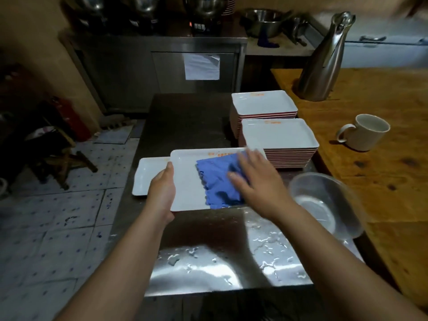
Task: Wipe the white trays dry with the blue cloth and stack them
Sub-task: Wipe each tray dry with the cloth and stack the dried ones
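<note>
A white tray (185, 181) is held above the wet steel table (208, 262). My left hand (162, 188) grips its left edge, thumb on top. My right hand (257, 181) presses the blue cloth (215, 181) flat onto the tray's right half, fingers spread and blurred. A second white tray (146, 179) lies under it to the left, at the table's edge. Two stacks of white trays stand behind on the right: a near stack (280, 140) and a far stack (264, 104).
A clear plastic bowl (324, 202) sits right of my right hand. On the wooden counter (382, 181) stand a white mug (363, 133) and a steel jug (324, 61). The tiled floor drops off left of the table.
</note>
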